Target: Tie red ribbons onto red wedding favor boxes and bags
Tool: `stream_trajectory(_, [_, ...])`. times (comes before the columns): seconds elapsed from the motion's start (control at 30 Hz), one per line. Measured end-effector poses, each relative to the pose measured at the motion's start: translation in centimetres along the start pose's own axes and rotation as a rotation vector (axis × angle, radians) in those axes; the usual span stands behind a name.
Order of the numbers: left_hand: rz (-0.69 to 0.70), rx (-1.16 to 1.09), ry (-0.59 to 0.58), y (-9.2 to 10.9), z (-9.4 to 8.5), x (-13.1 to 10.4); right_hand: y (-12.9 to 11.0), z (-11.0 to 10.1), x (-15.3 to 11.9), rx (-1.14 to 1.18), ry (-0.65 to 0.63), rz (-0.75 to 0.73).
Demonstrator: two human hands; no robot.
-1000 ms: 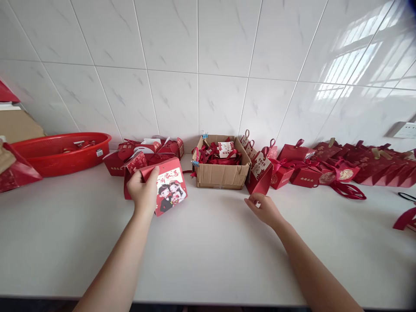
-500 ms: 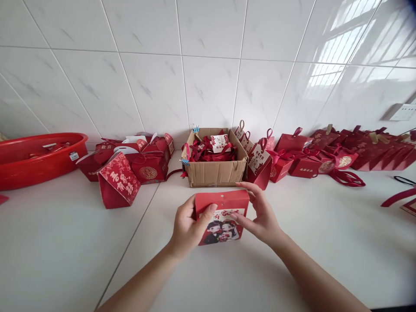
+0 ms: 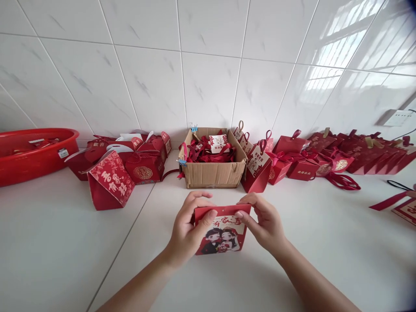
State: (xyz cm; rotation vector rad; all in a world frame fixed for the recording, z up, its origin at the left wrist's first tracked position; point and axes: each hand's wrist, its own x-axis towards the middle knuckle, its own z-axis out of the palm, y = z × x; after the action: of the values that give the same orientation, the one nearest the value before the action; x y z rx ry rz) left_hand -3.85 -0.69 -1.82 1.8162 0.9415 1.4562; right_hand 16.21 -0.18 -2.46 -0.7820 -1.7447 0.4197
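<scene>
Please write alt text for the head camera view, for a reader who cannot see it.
Both hands, left hand and right hand, hold a small red gift box with a cartoon couple over a white counter. Behind it stands a cardboard box of red ribbons.

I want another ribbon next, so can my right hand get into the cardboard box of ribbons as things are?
Probably yes, once it lets go. The right hand is pinching the red gift box together with the left hand. The cardboard box sits just beyond, open-topped, with bare counter between.
</scene>
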Motion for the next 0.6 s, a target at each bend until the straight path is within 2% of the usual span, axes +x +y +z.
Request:
stream_trajectory(0.1, [-0.037, -0.023, -0.030, 0.0, -0.8, 0.6, 0.0, 0.0, 0.5, -0.041, -0.023, -0.044])
stream_trajectory(0.17, [-0.078, -0.058, 0.015, -0.1, -1.3, 1.0, 0.0, 0.0, 1.5, -0.109, -0.040, -0.106])
stream_trajectory(0.23, [-0.134, -0.104, 0.088, -0.5, -1.5, 1.3, 0.0, 0.0, 3.6, -0.195, -0.034, -0.141])
stream_trajectory(0.3, [-0.181, -0.153, 0.116, -0.9, -1.3, 1.4, 0.1, 0.4, 6.9, -0.326, -0.035, -0.111])
stream_trajectory(0.37, [-0.199, -0.184, 0.084, -1.1, -0.8, 1.4, 0.6, 1.1, 10.8, -0.593, -0.186, -0.058])
stream_trajectory(0.47, [-0.216, -0.216, 0.024, -1.2, -0.1, 1.3, 2.4, 3.3, 16.6, -0.712, -0.318, 0.005])
stream_trajectory(0.53, [-0.231, -0.234, 0.003, -1.2, 0.1, 1.3, 4.1, 4.9, 19.3, -0.799, -0.449, 0.072])
stream_trajectory(0.6, [-0.242, -0.242, -0.008, -1.3, 0.1, 1.3, 5.8, 6.4, 20.9, -0.894, -0.569, 0.149])
